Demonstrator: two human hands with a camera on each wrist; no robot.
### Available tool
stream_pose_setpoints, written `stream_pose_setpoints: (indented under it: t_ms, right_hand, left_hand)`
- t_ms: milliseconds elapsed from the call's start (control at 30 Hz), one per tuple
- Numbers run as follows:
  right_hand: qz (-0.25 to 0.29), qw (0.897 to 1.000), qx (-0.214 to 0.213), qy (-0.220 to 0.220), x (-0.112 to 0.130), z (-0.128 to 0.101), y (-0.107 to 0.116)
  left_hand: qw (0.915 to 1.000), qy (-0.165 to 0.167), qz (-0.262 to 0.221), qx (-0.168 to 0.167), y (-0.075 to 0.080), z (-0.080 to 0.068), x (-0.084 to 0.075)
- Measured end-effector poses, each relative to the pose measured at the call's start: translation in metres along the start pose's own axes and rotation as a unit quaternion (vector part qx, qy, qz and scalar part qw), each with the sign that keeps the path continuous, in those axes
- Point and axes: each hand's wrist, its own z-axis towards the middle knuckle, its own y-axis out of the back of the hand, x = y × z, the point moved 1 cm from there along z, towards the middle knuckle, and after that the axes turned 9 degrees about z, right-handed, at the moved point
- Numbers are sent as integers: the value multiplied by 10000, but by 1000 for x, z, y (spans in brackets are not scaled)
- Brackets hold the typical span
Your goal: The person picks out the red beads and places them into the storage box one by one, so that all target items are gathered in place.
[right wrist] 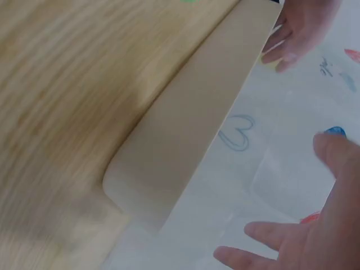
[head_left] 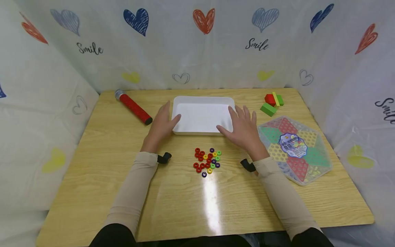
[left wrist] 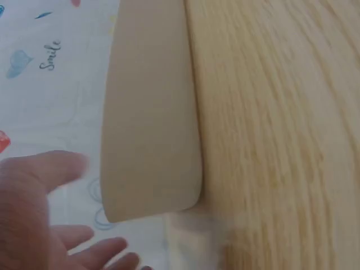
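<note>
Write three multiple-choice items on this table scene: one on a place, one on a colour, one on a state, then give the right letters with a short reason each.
1. Where does the pile of small coloured plastic rings lie?
A. inside the tray
B. on the wooden table, on the person's side of the tray
C. on the game board

2. What colour is the long cylinder left of the shallow rectangular plastic tray?
A. red with a grey cap at one end
B. blue
C. yellow

3. How do the hands stand?
A. both curled into fists
B. both lifted well away from the tray
C. both open at the tray's two sides

Answers:
1 B, the rings sit on bare wood between the forearms.
2 A, the head view shows a red body and grey end.
3 C, the left hand and right hand have straight fingers beside the tray's edges.
</note>
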Motion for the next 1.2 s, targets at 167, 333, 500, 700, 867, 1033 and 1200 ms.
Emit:
stream_pose_setpoints:
  t_ms: [167,333,500,700,867,1033,1200]
  right_hand:
    - [-17,9988,-471,155,4,-13,-4]
    - [402,9928,-931,632,5,-29,-6]
    - [759,9916,-815,659,4,-41,-8]
    - [1092,9929,-214,417,3,-51,-17]
    - [1212,9905,144,630,7,-57,-27]
    - [1179,9880,275,955,15,-58,-35]
    - [1040,9864,581,1132,25,-57,-41]
  left_hand:
    - [9972,298,-583,373,-8,2,11]
    - [9932,321,-1050,378,-12,3,17]
    - [9888,292,-1440,270,-15,4,19]
    - [9811,482,-1857,239,-17,6,20]
    - [9793,496,-1957,172,-19,7,21]
    - [9762,422,-2119,188,-21,8,20]
    - [9720,391,-2309,211,-22,8,21]
